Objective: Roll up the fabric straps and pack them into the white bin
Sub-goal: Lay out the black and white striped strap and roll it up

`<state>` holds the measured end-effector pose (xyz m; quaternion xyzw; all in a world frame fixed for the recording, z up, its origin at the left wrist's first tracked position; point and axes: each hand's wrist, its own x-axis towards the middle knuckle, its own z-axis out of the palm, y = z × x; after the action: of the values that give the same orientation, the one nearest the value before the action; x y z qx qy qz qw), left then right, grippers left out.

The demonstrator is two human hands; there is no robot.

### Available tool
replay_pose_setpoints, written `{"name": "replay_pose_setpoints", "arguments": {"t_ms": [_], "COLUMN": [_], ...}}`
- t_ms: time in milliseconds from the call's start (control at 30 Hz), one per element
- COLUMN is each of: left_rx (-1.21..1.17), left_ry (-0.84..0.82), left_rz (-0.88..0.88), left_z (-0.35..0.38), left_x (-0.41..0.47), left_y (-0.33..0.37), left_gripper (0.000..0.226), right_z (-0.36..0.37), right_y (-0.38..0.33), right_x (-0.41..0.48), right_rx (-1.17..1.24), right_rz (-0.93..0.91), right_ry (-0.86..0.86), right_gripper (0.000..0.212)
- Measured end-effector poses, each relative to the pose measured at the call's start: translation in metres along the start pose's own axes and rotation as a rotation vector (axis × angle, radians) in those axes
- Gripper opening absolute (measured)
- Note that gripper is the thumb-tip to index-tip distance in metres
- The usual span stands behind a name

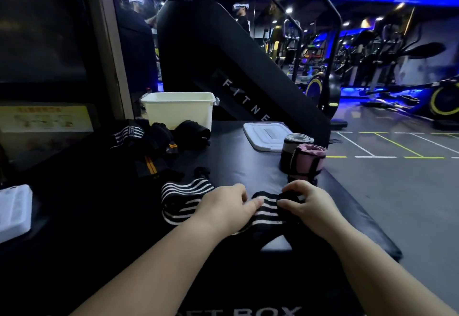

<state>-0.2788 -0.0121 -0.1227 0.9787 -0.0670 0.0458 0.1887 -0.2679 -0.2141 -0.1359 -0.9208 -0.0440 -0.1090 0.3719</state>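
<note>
Both hands grip a black-and-white striped strap (269, 210) lying on the black tabletop (248, 166): the left hand (227, 207) holds its flat length, and the right hand (309, 204) curls round its rolled end. The white bin (178, 112) stands at the far edge behind loose black straps (159, 146). Two rolled straps (301, 159) stand beside a white lid (265, 135).

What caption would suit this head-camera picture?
Left hand and right hand roll a striped strap on a black box; the white bin stands behind.
</note>
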Motion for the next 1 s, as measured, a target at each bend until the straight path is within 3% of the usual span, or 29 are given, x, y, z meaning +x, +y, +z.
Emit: {"name": "replay_pose_setpoints", "arguments": {"t_ms": [200,467,667,1000], "left_rx": [-0.018,-0.004,-0.004,-0.017], "left_ry": [-0.018,0.003,-0.029,-0.034], "left_rz": [0.166,0.209,0.236,0.201], "left_z": [0.03,0.032,0.028,0.032], "left_x": [0.011,0.012,0.01,0.006], "left_y": [0.011,0.009,0.008,0.007], "left_gripper": [0.04,0.033,0.029,0.033], "right_z": [-0.008,-0.01,-0.016,-0.031], "right_y": [0.022,0.019,0.025,0.04], "right_x": [-0.011,-0.021,-0.025,-0.023], "right_rx": [-0.088,-0.173,-0.223,-0.144], "right_rz": [-0.048,-0.013,0.027,-0.012], "right_ry": [0.041,0.092,0.018,-0.029], "right_gripper": [0.02,0.042,0.055,0.014]}}
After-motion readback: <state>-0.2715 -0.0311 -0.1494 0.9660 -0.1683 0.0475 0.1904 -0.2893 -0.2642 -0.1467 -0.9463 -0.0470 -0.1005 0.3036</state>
